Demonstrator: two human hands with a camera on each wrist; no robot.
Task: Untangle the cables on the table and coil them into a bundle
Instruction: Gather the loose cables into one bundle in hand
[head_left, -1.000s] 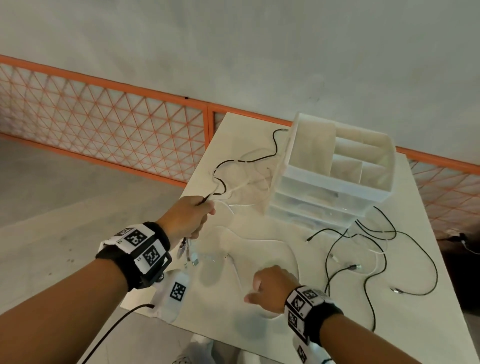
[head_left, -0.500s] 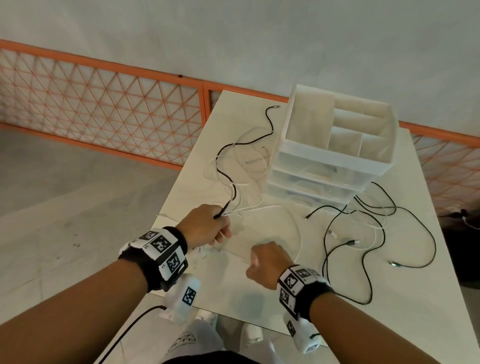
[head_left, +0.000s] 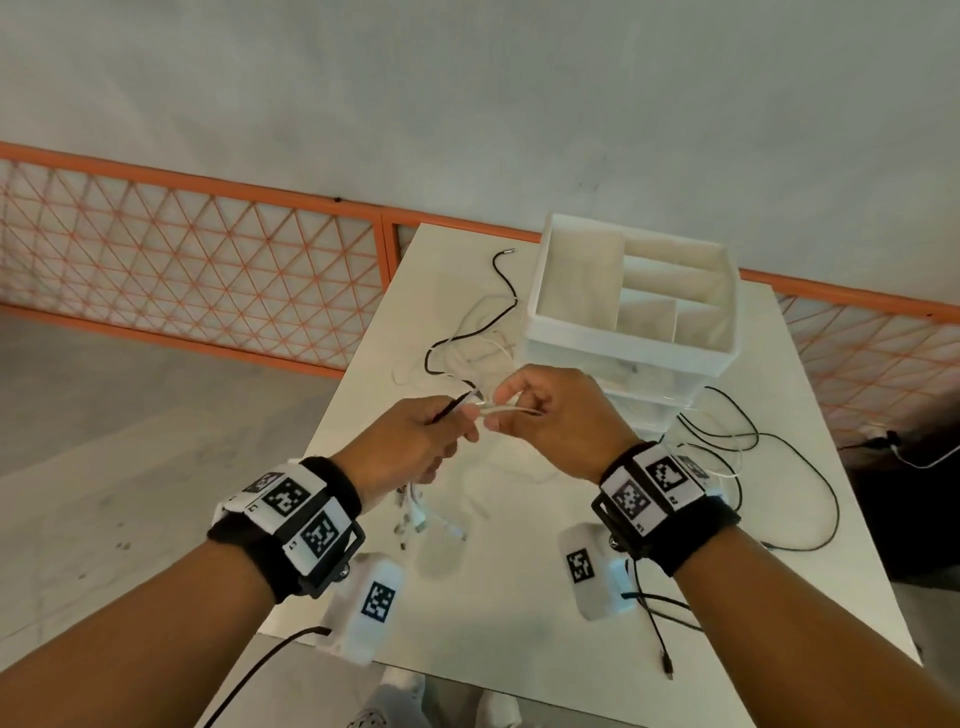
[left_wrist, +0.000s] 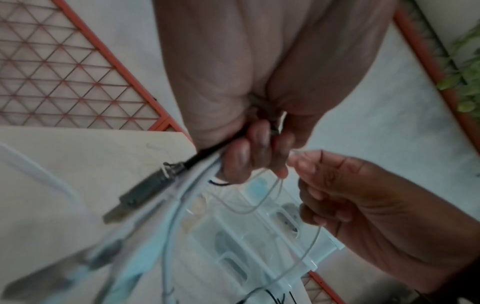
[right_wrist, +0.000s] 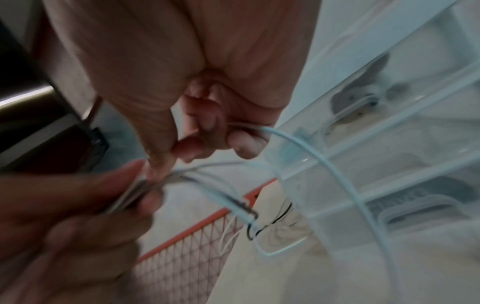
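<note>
Both hands meet above the white table (head_left: 545, 597), in front of the drawer box. My left hand (head_left: 415, 441) grips a bunch of cables: a black cable (head_left: 447, 413) and several white ones, whose plugs (head_left: 415, 519) hang below the fist. In the left wrist view a black USB plug (left_wrist: 145, 193) dangles from that fist. My right hand (head_left: 550, 415) pinches a thin white cable (head_left: 511, 410) right beside the left fingers; in the right wrist view this white cable (right_wrist: 324, 164) arcs away toward the drawers. A black cable (head_left: 467, 332) and loose white cables trail on the table behind.
A white plastic drawer organiser (head_left: 634, 312) with open top compartments stands at the table's back right. More black and white cables (head_left: 753, 457) lie tangled on the right side of the table. An orange mesh fence (head_left: 182, 270) runs behind, with grey floor on the left.
My right hand rose from the table and came up to the left hand, now pinching a white cable. The left hand lifted its cable bunch toward the drawer box.
</note>
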